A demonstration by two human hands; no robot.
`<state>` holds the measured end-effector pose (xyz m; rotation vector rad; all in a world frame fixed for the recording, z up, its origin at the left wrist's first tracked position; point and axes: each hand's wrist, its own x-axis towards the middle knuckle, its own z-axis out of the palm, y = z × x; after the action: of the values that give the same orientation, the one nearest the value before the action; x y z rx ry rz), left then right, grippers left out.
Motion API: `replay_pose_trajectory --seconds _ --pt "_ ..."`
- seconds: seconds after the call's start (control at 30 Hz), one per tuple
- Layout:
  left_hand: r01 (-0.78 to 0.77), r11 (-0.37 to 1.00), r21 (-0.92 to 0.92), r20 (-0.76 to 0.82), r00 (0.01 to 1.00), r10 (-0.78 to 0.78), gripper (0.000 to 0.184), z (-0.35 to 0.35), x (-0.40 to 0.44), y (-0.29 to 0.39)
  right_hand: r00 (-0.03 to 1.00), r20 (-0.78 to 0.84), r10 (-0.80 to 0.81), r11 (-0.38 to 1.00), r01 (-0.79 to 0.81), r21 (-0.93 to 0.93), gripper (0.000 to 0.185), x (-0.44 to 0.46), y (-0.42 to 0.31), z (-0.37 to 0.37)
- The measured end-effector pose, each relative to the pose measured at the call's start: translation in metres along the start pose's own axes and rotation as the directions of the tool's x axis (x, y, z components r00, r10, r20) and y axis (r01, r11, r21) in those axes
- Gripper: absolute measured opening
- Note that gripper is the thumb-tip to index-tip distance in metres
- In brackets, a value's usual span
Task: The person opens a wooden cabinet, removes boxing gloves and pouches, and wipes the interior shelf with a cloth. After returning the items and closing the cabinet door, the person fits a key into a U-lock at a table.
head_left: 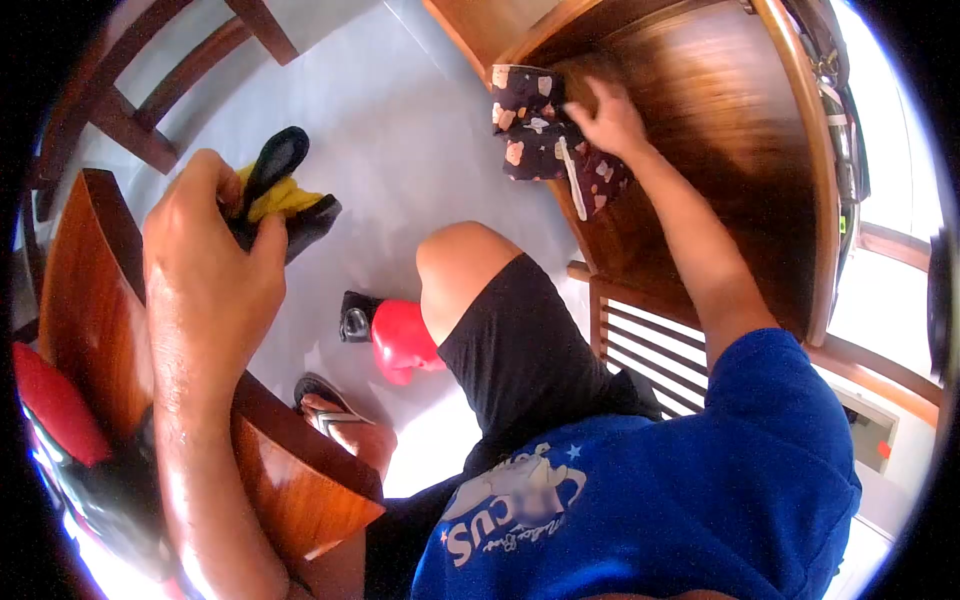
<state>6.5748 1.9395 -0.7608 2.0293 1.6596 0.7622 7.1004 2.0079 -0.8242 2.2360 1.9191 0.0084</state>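
My left hand (215,225) is closed around a black and yellow item (285,195) with a rounded black end, held up above the floor on the left. What kind of thing it is, I cannot make out. On the right, my right hand (607,120) has its fingers apart and appears to hold nothing. It is beside a dark cloth (535,150) printed with bears, which lies folded over the edge of the wooden bench seat (720,130). A strip of white edging shows on the cloth. Whether my fingertips touch it, I cannot tell.
A red boxing glove (402,338) with a black cuff lies on the pale tiled floor (360,100) by my knee. Wooden chair parts (165,100) stand at upper left. A curved wooden edge (300,470) runs below my left forearm, near a red and black object (60,405).
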Motion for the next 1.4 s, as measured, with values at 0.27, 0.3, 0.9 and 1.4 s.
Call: replay_pose_trajectory --seconds 0.27,0.3,0.9,1.4 --pt "0.022 0.999 0.032 0.023 0.999 -0.022 0.024 -0.008 0.01 0.024 0.985 0.106 -0.134 0.982 0.117 0.15 0.056 0.016 -0.011 0.06" --pt "0.019 0.999 0.043 0.025 0.999 -0.02 0.024 -0.009 0.009 0.025 0.993 0.054 -0.106 0.967 0.09 0.238 0.036 0.015 -0.008 0.055" --pt "-0.01 0.998 0.055 0.071 0.997 0.006 0.025 -0.015 0.018 0.043 0.828 0.155 0.539 0.84 -0.514 -0.174 0.07 -0.013 0.066 -0.021" --pt "0.22 0.937 0.27 0.172 0.947 -0.272 0.02 -0.034 0.044 0.109 0.959 0.283 0.029 0.975 0.035 -0.221 0.052 0.014 -0.015 0.016"
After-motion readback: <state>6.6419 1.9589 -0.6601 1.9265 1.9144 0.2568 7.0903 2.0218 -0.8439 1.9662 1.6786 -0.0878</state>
